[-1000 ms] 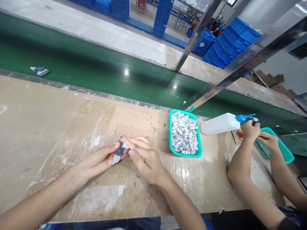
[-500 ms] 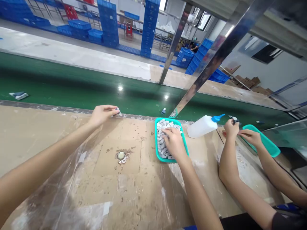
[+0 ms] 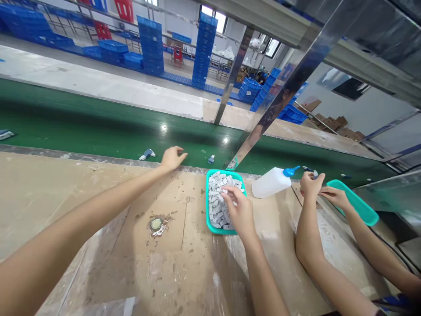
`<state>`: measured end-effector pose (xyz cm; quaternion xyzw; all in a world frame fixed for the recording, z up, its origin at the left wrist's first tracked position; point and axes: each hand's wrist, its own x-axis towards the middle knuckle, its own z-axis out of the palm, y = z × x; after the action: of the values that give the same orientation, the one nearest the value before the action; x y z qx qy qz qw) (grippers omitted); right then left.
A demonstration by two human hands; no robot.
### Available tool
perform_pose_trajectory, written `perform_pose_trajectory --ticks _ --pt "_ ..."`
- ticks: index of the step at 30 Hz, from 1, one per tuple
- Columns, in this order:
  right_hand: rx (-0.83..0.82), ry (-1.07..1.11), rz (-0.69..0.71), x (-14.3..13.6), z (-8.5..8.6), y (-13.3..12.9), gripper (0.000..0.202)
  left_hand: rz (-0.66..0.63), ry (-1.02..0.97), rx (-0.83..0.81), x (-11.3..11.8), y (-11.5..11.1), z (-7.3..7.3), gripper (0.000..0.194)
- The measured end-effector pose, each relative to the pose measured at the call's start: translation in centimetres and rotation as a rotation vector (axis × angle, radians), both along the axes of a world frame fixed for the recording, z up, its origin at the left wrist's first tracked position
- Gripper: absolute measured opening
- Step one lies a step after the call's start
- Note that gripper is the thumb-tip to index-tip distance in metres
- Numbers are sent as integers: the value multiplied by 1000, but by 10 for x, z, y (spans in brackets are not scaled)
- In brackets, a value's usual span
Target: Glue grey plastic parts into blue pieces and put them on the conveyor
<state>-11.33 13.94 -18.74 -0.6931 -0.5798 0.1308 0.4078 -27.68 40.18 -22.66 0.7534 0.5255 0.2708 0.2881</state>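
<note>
My left hand hovers at the near edge of the green conveyor belt. Its thumb and fingers are apart and hold nothing. Just left of it, a dark blue and white piece lies on the belt; a similar small piece lies to its right. Over the teal basket my right hand pinches what looks like a small grey-white plastic piece between thumb and forefinger. Several such pieces fill the basket below.
Right of the basket lies a white squeeze bottle with a blue nozzle. A co-worker's hands work beside another teal basket. A small round cap of wet liquid sits on the cardboard. A metal post slants above the belt.
My left hand has let go of a small blue and white piece, which now lies on the belt, and moved right. My right hand has lifted slightly from among the basket's pieces.
</note>
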Motion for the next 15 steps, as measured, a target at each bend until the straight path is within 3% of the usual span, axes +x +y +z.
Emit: perform_pose_trajectory --ticks 3,5,8,11,15 --pt "-42 339 20 -13 0 -26 24 -122 9 -59 52 -6 -6 50" --pt "-56 397 32 -23 -2 -42 25 -151 7 -76 79 -11 -7 52" --pt "-50 372 26 -38 -2 -57 24 -172 -40 -120 99 -17 -6 36" --pt "-16 329 43 -50 1 -63 21 -192 -152 -220 94 -23 -1 22" --pt "47 284 106 -67 2 -58 23 -182 -403 -436 48 -41 8 20"
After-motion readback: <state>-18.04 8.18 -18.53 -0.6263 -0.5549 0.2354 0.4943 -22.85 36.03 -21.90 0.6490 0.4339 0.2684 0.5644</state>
